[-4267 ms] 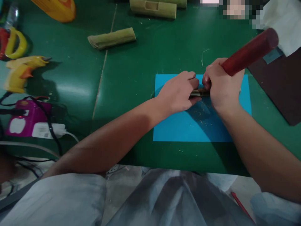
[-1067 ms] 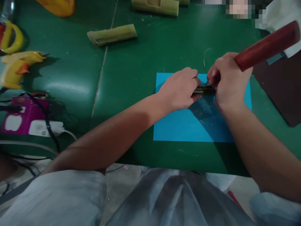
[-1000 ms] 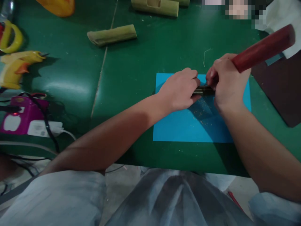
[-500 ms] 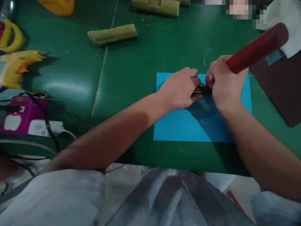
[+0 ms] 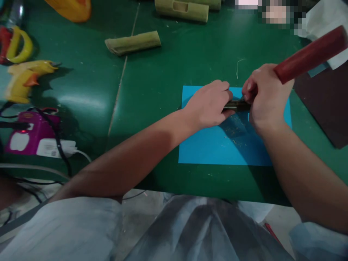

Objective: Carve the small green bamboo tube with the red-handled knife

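My left hand (image 5: 210,104) is closed around a dark, narrow stick-like piece (image 5: 236,105), pressing it down over a blue sheet (image 5: 206,148). To its right, my right hand (image 5: 269,96) is wrapped round a tool with a thick, round red handle (image 5: 310,56). The handle slants up to the right, and the tool's working end is hidden by the hand. The fist sits at the right end of the dark piece. Fine pale shavings lie on the sheet below both hands.
Cut bamboo pieces, one short (image 5: 133,42) and one notched (image 5: 182,10), lie farther back. At left are a yellow glue gun (image 5: 29,78), yellow-handled scissors (image 5: 20,45) and a purple power strip (image 5: 29,134) with cables. A dark board (image 5: 323,105) lies at right.
My right hand has moved right with the red-handled tool, uncovering more of the dark piece. My left hand keeps its hold. The whole view has shifted slightly.
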`<state>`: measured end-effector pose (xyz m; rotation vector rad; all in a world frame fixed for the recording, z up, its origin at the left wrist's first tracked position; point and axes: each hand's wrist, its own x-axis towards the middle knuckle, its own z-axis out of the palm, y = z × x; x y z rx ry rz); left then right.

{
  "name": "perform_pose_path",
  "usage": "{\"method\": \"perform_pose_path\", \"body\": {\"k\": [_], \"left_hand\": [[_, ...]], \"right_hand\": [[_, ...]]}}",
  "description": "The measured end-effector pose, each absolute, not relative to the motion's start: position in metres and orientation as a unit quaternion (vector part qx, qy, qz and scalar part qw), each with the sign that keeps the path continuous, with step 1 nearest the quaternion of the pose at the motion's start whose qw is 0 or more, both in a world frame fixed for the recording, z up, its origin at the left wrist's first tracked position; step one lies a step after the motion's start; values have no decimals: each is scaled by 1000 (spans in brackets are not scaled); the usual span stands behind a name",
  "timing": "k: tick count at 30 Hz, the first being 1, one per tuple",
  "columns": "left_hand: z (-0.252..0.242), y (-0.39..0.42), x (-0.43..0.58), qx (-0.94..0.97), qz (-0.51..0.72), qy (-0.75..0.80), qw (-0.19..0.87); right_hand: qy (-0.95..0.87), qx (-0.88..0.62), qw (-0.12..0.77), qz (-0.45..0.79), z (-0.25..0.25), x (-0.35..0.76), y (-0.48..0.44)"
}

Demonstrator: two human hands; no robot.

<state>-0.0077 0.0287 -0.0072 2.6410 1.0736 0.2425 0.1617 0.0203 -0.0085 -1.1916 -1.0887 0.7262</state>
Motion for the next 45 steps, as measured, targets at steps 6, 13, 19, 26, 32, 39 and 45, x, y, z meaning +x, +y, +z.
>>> {"method": "perform_pose_path", "body": {"k": [6, 13, 19, 26, 32, 39, 45], "left_hand": [[-4, 27, -7, 912, 73, 379, 138], [6, 24, -3, 908, 39, 393, 140], [1, 24, -3, 910, 63, 389, 128], [13, 23, 2, 904, 22, 405, 135], [9, 25, 0, 906, 35, 399, 133], [2, 26, -2, 905, 57, 396, 142], [5, 25, -1, 903, 50, 399, 150]], "right_hand": [[-493, -495, 633, 334, -18, 168, 21], [-500, -500, 632, 318, -24, 171, 26], [-498, -502, 619, 343, -20, 167, 23], [-492, -522, 610, 337, -13, 161, 18], [-451, -531, 637, 332, -9, 159, 22], [-493, -515, 622, 325, -16, 166, 18], [-505, -488, 634, 324, -24, 168, 25]]}}
